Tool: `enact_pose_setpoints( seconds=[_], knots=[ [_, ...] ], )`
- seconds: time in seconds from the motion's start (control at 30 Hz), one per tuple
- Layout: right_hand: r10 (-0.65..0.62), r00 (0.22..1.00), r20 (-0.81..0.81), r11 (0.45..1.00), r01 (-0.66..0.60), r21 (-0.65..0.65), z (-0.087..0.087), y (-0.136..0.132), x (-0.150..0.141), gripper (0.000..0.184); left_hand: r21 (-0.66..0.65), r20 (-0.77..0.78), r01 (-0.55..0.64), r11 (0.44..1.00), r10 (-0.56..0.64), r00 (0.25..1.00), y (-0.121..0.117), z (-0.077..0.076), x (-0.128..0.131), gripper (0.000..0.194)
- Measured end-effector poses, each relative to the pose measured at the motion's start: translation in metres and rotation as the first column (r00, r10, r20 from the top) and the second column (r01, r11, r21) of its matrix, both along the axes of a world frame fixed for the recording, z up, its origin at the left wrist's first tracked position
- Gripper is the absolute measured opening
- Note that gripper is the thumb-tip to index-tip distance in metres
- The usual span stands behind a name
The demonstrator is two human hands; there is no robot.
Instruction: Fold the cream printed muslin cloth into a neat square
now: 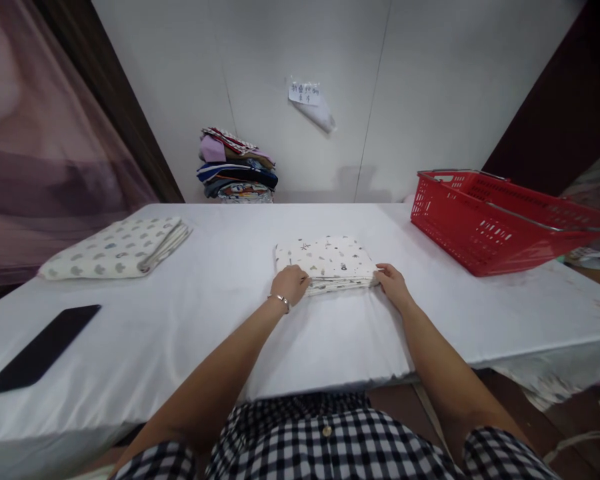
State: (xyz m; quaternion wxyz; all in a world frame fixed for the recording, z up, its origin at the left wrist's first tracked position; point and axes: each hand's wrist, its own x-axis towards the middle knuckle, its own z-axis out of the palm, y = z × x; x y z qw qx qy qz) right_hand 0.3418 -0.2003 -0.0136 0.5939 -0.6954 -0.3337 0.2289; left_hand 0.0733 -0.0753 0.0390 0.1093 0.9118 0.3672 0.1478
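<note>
A white cloth with small printed motifs (330,257) lies folded in layers in the middle of the table. At its near left corner, my left hand (290,283) has its fingers closed on the layered edge; a bracelet circles that wrist. My right hand (391,283) pinches the near right corner of the same cloth between thumb and fingers. The cloth's front edge, with several layers showing, runs between both hands. Parts of the fingertips are hidden by the fabric.
A larger folded cloth with grey motifs (115,250) lies at the left, behind a flat black object (43,347). On the right stands a red plastic basket (485,233). Stacked fabrics (237,167) rise by the wall under a paper sign (305,93). White fabric covers the table (205,360).
</note>
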Motion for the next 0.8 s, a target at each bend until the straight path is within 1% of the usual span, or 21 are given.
enact_pose_setpoints(
  seconds=[0.07,0.13,0.2,0.3,0.47,0.6,0.7,0.8],
  knots=[
    [0.009,1.000,0.007,1.000,-0.009,0.001,-0.001,0.000,0.001,0.035,0.098,0.018,0.084,0.992,-0.086,0.996,-0.003,-0.005,-0.005,0.028],
    [0.013,1.000,0.006,1.000,-0.013,0.005,-0.001,0.001,0.001,0.035,0.171,0.003,0.158,0.972,-0.161,0.987,-0.007,-0.011,-0.010,0.029],
    [0.013,1.000,-0.001,1.000,-0.013,0.005,-0.002,0.001,0.001,0.036,0.200,-0.016,0.185,0.962,-0.185,0.983,-0.009,-0.017,-0.013,0.028],
    [0.004,1.000,-0.004,1.000,-0.004,-0.003,-0.001,0.001,0.001,0.037,0.222,-0.009,0.180,0.958,-0.182,0.983,-0.010,-0.022,-0.015,0.027],
    [0.006,1.000,-0.005,1.000,-0.006,0.005,0.000,0.000,0.000,0.037,0.247,-0.016,0.177,0.953,-0.179,0.984,-0.008,-0.022,-0.015,0.026],
    [0.021,1.000,-0.009,1.000,-0.021,0.012,0.002,0.000,-0.001,0.036,0.220,0.001,0.210,0.953,-0.215,0.977,-0.007,-0.020,-0.021,0.022],
    [0.029,1.000,-0.002,1.000,-0.029,0.005,0.004,-0.001,-0.001,0.037,0.191,0.017,0.184,0.964,-0.191,0.981,-0.007,-0.021,-0.024,0.020],
    [0.027,1.000,-0.008,1.000,-0.027,0.004,0.005,-0.001,-0.002,0.038,0.178,0.023,0.170,0.969,-0.176,0.984,-0.007,-0.023,-0.023,0.022]
  ],
)
